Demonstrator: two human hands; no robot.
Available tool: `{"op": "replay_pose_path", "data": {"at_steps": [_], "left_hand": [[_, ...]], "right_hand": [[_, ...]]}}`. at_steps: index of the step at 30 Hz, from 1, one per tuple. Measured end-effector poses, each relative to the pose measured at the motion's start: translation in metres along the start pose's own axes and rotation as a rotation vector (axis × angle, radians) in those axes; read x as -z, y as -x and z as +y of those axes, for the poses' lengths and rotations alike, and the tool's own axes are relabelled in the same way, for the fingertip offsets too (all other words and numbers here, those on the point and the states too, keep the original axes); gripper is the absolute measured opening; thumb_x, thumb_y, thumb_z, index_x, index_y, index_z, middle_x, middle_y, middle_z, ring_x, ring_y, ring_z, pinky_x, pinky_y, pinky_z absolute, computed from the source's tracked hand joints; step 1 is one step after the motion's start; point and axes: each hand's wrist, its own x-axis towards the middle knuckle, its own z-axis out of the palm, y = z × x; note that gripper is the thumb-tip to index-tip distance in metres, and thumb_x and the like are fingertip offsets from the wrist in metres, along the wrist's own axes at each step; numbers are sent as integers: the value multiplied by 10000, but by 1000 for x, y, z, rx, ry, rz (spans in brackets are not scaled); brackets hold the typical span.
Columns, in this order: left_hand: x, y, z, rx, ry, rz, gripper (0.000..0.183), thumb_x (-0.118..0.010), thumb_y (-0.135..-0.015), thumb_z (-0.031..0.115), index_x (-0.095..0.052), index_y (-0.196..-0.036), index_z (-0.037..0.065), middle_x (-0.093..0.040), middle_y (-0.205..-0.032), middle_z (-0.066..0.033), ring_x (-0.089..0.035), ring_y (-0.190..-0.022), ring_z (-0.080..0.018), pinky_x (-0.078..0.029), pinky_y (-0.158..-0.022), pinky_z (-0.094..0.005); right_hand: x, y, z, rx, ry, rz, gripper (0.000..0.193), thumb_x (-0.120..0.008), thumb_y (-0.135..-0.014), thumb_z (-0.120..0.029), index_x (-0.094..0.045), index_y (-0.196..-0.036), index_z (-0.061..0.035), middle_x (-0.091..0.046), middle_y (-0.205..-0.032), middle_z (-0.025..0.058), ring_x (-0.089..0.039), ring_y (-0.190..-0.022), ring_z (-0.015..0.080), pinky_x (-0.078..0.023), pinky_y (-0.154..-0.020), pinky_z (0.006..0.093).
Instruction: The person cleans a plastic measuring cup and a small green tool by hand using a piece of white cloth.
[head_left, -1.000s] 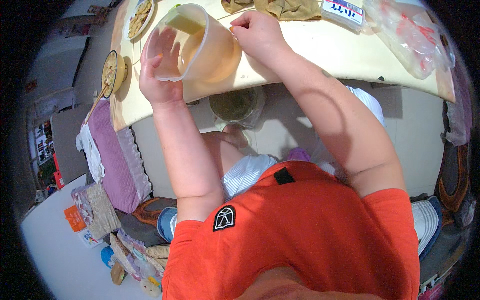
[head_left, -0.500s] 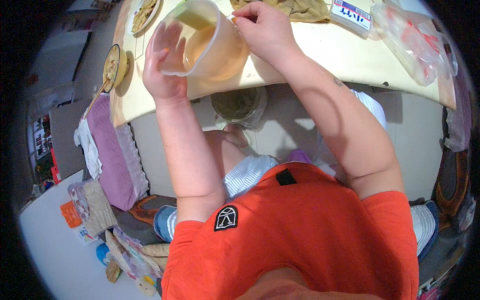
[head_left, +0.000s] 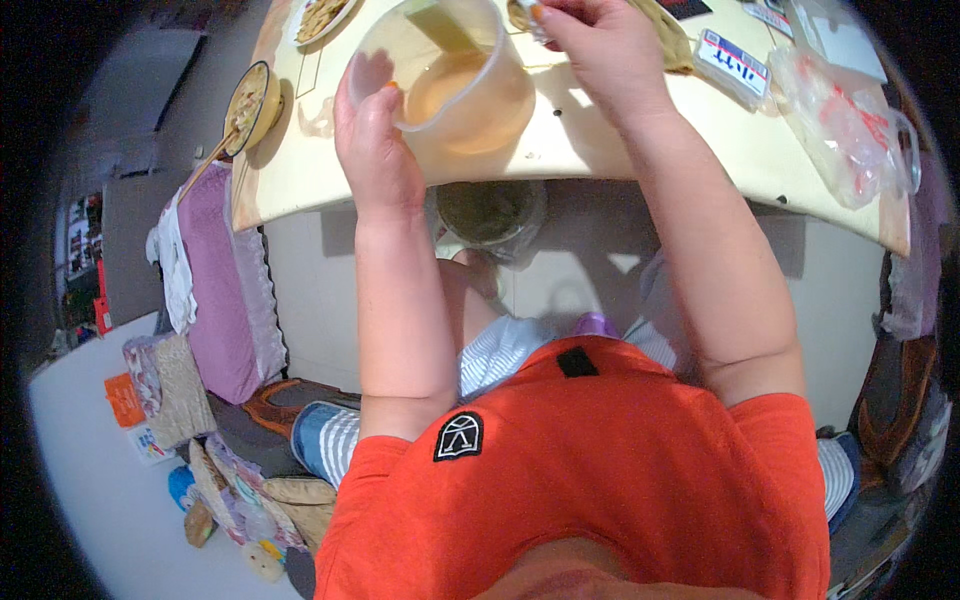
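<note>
A clear, frosted plastic container [head_left: 514, 80] leans on its side near the table's front edge, its mouth toward my left hand [head_left: 380, 160]. That hand is closed round the rim, with the thumb over the edge. Amber liquid [head_left: 440, 95] shows in the container. A flat pale green piece [head_left: 447, 30] shows by its upper wall; whether it lies inside or behind, I cannot tell. To the right, my right hand [head_left: 610, 55] is apart from the container, its thumb and fingers pinched on a small whitish thing [head_left: 538, 36] at the top edge of the view, too small to name.
On the table's left are a yellow bowl [head_left: 268, 110] with food and chopsticks, and a plate [head_left: 345, 12] of food. A brown cloth [head_left: 670, 40], a white packet [head_left: 733, 68] and a clear plastic bag [head_left: 840, 125] lie to the right. Under the table stands a lined bin [head_left: 490, 215].
My right hand has moved away from the container's rim, to the right. My left hand still holds the container, which has shifted a little to the right. The whole view has shifted slightly.
</note>
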Motion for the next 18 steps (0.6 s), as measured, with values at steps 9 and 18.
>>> {"op": "replay_pose_path", "data": {"at_steps": [9, 18], "left_hand": [[-8, -15, -5, 82, 191, 25, 546, -432, -830, 66, -533, -1362, -3, -597, -1341, -131, -514, -1293, -243, -339, -1113, -383], [-3, -17, -15, 3, 165, -14, 499, -449, -859, 126, -557, -1322, -28, -605, -1293, -140, -547, -1218, -222, -392, -1076, -335]], "right_hand": [[-3, -38, -38, 43, 31, -179, 200, -676, -915, -62, -675, -1084, 44, -705, -962, 79, -654, -851, 130, -524, -759, 247], [-63, -105, -64, 198, 808, -684, 133, -695, -881, -58, -727, -992, 6, -725, -872, 97, -661, -797, 162, -531, -710, 293]]}}
